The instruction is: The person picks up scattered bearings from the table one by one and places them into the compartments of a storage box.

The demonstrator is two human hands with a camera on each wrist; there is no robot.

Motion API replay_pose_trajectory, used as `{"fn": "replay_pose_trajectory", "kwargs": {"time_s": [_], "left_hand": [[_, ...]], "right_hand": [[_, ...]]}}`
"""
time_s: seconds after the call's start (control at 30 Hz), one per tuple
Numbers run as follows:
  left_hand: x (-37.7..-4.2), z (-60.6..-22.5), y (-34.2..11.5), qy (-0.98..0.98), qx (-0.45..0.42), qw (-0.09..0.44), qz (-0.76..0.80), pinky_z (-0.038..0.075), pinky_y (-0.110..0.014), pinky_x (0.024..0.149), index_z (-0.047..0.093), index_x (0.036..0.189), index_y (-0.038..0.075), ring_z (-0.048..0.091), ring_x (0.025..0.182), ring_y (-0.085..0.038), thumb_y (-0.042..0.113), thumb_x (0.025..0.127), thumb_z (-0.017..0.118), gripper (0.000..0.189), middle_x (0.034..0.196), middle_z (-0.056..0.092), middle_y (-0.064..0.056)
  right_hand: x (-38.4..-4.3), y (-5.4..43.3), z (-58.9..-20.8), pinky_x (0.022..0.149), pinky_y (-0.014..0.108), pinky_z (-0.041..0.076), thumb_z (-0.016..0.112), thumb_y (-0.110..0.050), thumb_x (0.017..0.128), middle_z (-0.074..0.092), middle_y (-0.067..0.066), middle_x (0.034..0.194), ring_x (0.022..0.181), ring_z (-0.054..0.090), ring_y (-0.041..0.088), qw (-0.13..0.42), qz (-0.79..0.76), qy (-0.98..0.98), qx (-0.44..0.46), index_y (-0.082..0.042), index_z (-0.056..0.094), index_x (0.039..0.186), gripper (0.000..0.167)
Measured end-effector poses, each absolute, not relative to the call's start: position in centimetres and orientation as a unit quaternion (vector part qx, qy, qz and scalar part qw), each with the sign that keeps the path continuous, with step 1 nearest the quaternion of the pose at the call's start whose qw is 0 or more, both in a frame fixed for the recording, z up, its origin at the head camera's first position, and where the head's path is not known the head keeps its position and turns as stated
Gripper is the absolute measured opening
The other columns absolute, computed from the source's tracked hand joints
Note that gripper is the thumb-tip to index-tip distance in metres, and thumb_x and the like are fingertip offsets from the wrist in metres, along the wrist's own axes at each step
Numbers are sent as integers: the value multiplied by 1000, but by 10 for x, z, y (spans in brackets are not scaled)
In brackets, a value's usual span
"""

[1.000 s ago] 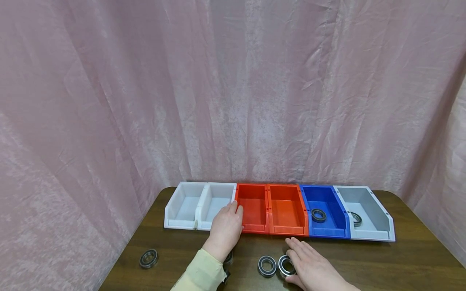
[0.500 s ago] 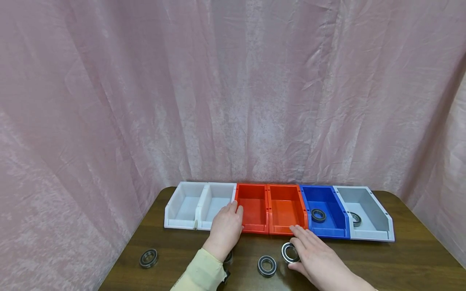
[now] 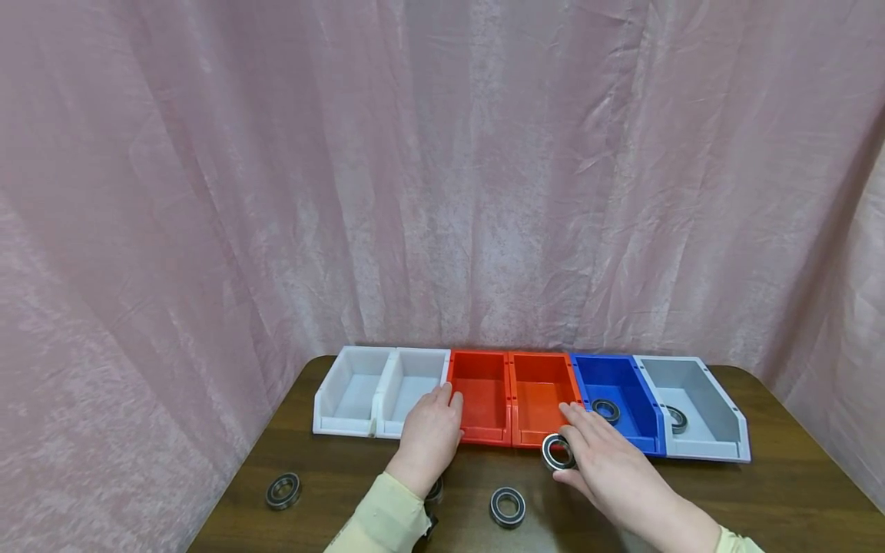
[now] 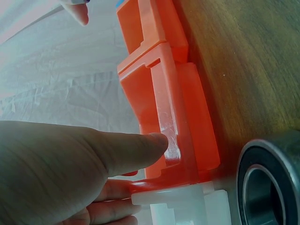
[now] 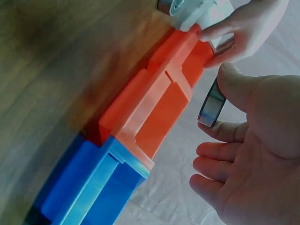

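Note:
My right hand point(image 3: 611, 465) pinches a ball bearing point(image 3: 557, 452) between thumb and index finger, raised in front of the orange bin point(image 3: 546, 439). Seen edge-on in the right wrist view, the bearing point(image 5: 212, 107) sits at the fingertips while the other fingers stay loosely bent. My left hand point(image 3: 429, 434) rests over the join between the red bin point(image 3: 480, 435) and the white bin point(image 3: 408, 369). Its straight thumb touches the red bin's front lip point(image 4: 171, 140). A second bearing point(image 3: 508, 507) lies on the table below the bins; another point(image 3: 434, 490) is partly hidden behind the left wrist.
At the table's left lies one more bearing point(image 3: 283, 491). A blue bin point(image 3: 639, 444) and a grey bin point(image 3: 712, 449) close the row on the right, one bearing inside each. A second white bin point(image 3: 339, 425) ends the row at left. A pink curtain point(image 3: 442, 169) hangs behind.
My right hand has lifted its bearing off the table and carried it up and slightly right, towards the orange bin. The left hand stays where it was.

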State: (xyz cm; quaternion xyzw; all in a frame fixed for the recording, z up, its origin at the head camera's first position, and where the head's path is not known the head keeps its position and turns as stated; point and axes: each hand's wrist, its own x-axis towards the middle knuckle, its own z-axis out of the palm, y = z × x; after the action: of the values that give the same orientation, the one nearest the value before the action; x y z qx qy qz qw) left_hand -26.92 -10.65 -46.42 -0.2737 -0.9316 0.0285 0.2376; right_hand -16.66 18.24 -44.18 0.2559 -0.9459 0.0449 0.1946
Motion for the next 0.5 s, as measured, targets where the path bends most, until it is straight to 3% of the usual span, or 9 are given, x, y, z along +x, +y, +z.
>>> {"fn": "replay_pose_trajectory", "kwargs": {"time_s": [0.5], "left_hand": [[-268,-463,-107,-927,-277,249,34,61,-38,102,75,128,1,74,116,-31,34,83,99,62,132,73,-19]], "right_hand": [[-183,187,-434,117,64,46,91,-36,93,59,28,154,146,55,47,216,45,-943,248,0,70,125,52]]}}
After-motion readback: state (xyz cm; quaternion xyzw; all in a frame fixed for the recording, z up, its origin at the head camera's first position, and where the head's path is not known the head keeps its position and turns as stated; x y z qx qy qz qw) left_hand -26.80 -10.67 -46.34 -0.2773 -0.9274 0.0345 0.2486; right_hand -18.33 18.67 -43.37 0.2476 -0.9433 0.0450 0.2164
